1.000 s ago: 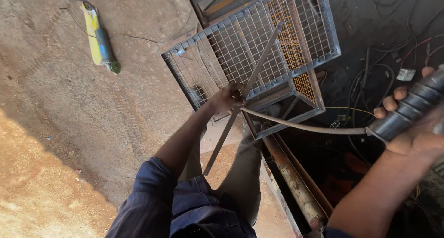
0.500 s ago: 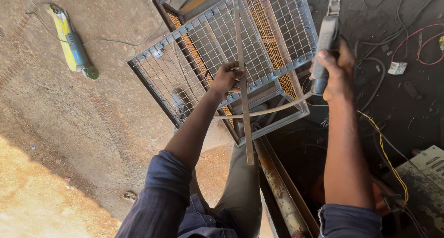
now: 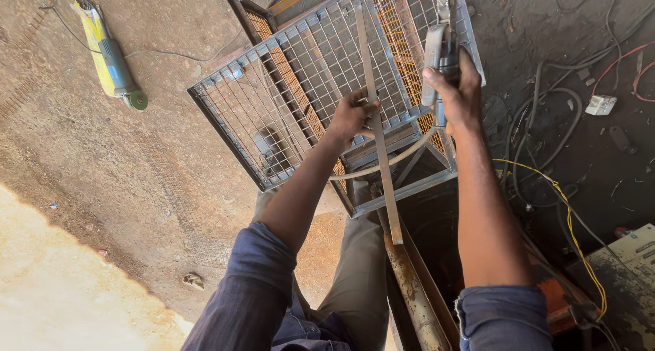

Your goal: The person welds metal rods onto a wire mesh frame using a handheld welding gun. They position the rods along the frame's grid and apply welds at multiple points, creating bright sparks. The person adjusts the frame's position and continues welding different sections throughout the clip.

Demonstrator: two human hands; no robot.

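Blue denim sleeves frame the bottom of the view, and the person's body below them is cut off by the edge. Between the legs, a rusty pipe (image 3: 413, 289) runs toward the camera and goes out of view. The left hand (image 3: 351, 115) is stretched forward and clenched around a flat metal strip (image 3: 379, 153), which lies across the wire mesh cage (image 3: 300, 71). The right hand (image 3: 456, 92) is raised with the wrist bent and grasps a grey tool (image 3: 437, 47); the top of the tool is cut off, so its kind is hard to tell. A pale hose (image 3: 382, 168) curves from it under the strip. Further left, a yellow angle grinder (image 3: 109, 54) lies on the concrete floor (image 3: 102, 187). On the right, dark cables (image 3: 546, 126) lie tangled, with a small white box (image 3: 602, 105) among them.
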